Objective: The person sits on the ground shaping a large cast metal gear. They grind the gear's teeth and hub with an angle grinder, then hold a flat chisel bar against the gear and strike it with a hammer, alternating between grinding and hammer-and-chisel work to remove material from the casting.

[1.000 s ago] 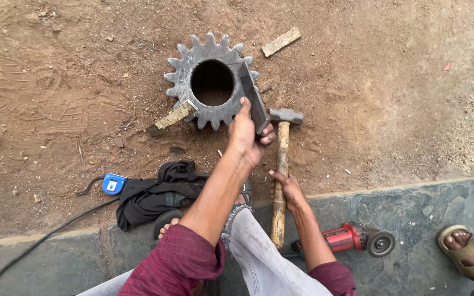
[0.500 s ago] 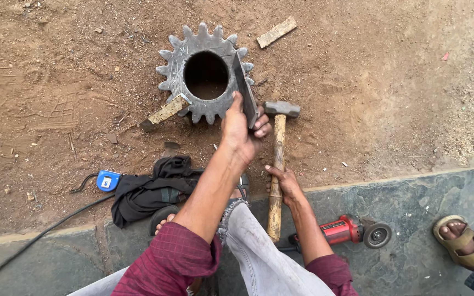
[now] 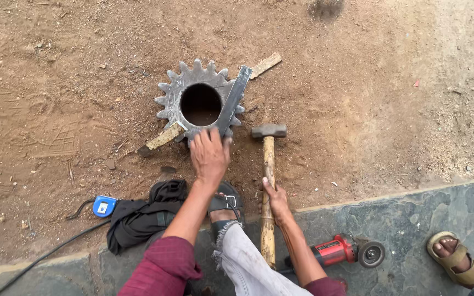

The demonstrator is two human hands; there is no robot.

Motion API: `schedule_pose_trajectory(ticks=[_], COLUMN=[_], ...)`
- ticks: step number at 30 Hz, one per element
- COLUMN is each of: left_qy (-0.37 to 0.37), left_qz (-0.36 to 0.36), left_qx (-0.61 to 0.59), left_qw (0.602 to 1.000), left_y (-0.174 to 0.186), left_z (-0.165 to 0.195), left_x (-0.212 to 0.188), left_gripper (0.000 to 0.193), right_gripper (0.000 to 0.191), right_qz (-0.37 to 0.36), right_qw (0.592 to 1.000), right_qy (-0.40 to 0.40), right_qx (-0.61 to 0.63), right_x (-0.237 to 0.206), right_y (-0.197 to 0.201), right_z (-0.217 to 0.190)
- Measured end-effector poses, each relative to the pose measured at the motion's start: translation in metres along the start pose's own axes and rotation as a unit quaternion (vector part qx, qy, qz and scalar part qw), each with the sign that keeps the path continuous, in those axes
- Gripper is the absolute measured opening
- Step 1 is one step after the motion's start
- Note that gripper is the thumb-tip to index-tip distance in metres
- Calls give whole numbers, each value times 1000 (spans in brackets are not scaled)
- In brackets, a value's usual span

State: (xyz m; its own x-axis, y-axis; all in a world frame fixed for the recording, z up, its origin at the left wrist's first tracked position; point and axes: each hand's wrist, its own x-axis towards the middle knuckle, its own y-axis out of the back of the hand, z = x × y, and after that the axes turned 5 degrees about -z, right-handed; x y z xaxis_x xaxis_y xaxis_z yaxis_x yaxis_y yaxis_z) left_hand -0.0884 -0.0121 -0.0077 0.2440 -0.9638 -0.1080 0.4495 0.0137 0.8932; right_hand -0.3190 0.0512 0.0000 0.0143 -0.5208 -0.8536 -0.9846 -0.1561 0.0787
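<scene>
Steel, dull and grey, makes up the flat bar (image 3: 233, 101) that lies slantwise across the right side of the big toothed gear (image 3: 199, 103), which sits flat on the brown dirt with its round bore open to the ground. The left hand (image 3: 210, 155) is closed on the bar's lower end, at the gear's near teeth. A second ago that hand held the bar more upright beside the gear, just by the hammer head; now the bar has been swung over and laid against the gear's face, so the two pieces meet. The right hand (image 3: 274, 198) grips the wooden handle of the hammer (image 3: 269, 181) partway down, as before, with the metal head resting on the dirt just right of the gear, apart from the bar. A wooden strip (image 3: 163, 139) pokes out from under the gear on both sides. Nearer the person lie a dark cloth (image 3: 141, 216), a blue tape measure (image 3: 104, 206) and a red angle grinder (image 3: 345, 251) on the stone slab (image 3: 412, 219). Another person's sandalled foot (image 3: 453, 256) shows at the right edge.
</scene>
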Motion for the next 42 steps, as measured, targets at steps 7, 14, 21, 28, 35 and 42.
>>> schedule_pose_trajectory(ticks=[7, 14, 21, 28, 35, 42], left_qy=[-19, -42, -34, -43, -46, 163], left_qz=[101, 81, 82, 66, 69, 27], left_qx=[-40, -12, 3, 10, 22, -173], left_qw=[994, 996, 996, 997, 996, 971], left_y=[-4, -3, 2, 8, 11, 12], left_z=[-10, -10, -8, -19, -27, -38], left_x=[-3, 2, 14, -15, -19, -42], left_gripper=[40, 27, 22, 25, 28, 41], right_gripper=[50, 49, 42, 43, 53, 59], right_qz=[51, 66, 90, 134, 174, 134], right_qw=[970, 798, 856, 829, 806, 935], right_qy=[185, 546, 226, 433, 372, 83], right_qx=[-150, -247, -457, -327, -427, -318], right_x=[-59, -77, -26, -45, -3, -2], right_y=[5, 3, -24, -15, -19, 11], right_z=[-8, -55, -70, -65, -49, 3])
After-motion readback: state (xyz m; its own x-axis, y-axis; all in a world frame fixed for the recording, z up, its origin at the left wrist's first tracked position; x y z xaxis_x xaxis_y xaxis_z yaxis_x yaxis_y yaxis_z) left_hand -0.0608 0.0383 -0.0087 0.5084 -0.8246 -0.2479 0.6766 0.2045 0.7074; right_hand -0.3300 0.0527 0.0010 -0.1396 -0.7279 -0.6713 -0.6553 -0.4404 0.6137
